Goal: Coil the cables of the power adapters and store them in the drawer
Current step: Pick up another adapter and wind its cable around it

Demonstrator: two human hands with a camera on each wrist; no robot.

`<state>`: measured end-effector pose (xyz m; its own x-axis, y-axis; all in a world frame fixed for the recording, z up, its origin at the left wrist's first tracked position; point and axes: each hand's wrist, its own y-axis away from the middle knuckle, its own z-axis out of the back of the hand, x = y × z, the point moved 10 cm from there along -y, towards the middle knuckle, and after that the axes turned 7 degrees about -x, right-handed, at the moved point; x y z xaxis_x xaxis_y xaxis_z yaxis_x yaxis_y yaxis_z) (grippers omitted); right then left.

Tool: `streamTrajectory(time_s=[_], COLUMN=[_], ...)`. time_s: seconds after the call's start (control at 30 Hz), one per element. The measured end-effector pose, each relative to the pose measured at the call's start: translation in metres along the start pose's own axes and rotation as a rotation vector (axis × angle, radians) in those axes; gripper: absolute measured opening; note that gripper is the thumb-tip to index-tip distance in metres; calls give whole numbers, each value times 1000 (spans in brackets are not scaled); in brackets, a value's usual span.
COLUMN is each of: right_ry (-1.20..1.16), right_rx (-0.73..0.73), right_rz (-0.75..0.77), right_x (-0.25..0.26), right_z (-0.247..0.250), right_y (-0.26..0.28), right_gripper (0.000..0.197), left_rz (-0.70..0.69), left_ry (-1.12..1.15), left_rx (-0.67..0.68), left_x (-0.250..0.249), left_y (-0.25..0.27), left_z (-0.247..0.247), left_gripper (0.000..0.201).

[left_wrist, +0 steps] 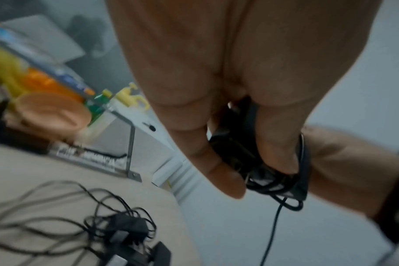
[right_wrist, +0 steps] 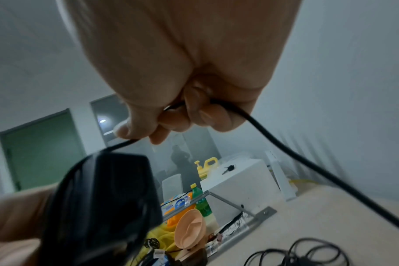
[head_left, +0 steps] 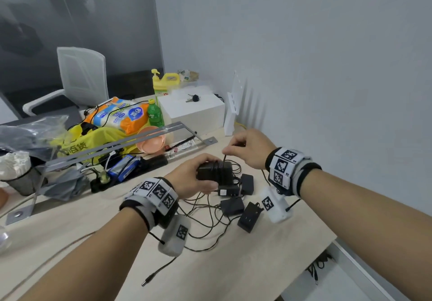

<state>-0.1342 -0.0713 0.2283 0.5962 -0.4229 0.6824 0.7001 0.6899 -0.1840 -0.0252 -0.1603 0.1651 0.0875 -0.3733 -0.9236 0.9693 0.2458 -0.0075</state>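
Note:
My left hand [head_left: 201, 174] grips a black power adapter [head_left: 214, 172] just above the table, with several turns of its cable wound round the body. In the left wrist view the left hand [left_wrist: 251, 176] clamps that adapter [left_wrist: 237, 153] and its loops. Just above the adapter my right hand [head_left: 228, 151] pinches the cable [head_left: 224, 159]. The right wrist view shows the right hand [right_wrist: 141, 136] pinching the cable [right_wrist: 285, 144], which trails off to the right, over the adapter [right_wrist: 107, 198]. Several more adapters [head_left: 231, 206] lie in tangled cables [head_left: 205, 223] below my hands.
A loose barrel plug [head_left: 147, 282] lies near the front of the table [head_left: 233, 265]. A metal bracket [head_left: 131, 140], peach bowl [head_left: 150, 142], green bottle [head_left: 154, 113], white box [head_left: 194, 111] with keys and a yellow bag [head_left: 77, 144] crowd the back. Below the right edge lie black cables [head_left: 320, 265].

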Motion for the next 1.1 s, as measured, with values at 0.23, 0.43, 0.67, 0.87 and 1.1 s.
streamTrajectory(time_s=[0.23, 0.43, 0.67, 0.87, 1.1], right_ry=[-333, -353, -454, -502, -331], right_rx=[79, 146, 63, 57, 150], right_rz=[-243, -242, -377, -381, -419], right_x=[-28, -26, -43, -42, -44], right_z=[-27, -36, -44, -44, -56], right_y=[14, 14, 15, 16, 31], right_gripper=[20, 21, 28, 29, 31], left_rz=[108, 111, 130, 122, 180], left_ry=[342, 313, 281, 314, 800], left_rx=[-36, 82, -85, -127, -262], left_x=[12, 13, 14, 15, 19], left_y=[6, 4, -6, -6, -7], left_z=[-12, -23, -17, -18, -2], left_gripper=[34, 28, 65, 42, 30])
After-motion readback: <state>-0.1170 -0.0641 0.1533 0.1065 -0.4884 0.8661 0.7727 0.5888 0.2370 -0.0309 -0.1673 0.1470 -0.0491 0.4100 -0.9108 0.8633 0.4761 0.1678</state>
